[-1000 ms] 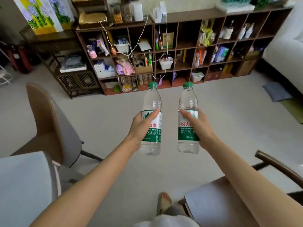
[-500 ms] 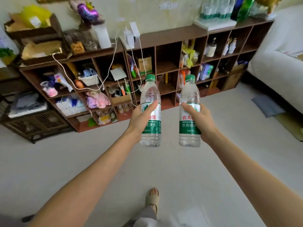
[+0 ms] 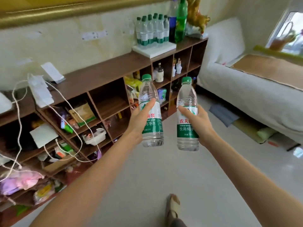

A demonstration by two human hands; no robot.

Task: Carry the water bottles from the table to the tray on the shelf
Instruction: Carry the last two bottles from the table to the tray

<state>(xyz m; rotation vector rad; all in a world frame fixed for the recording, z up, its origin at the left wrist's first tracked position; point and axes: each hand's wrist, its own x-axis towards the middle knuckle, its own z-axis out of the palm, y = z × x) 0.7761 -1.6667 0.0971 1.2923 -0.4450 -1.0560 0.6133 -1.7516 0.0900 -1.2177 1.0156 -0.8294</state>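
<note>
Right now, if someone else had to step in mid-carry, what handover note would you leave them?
Left hand grips one water bottle upright; right hand grips a second bottle, also upright.
Both are in the air over the floor, short of the shelf.
Done: a group of green-capped bottles already stands on the white tray on the shelf top.
Left: walk up and set these two on the tray. The table is out of view, so any remaining bottles cannot be counted.

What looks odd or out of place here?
Little stands out: both carried bottles, left bottle and right bottle, are capped and upright. Only loose white cords dangle untidily across the shelf front.
</note>
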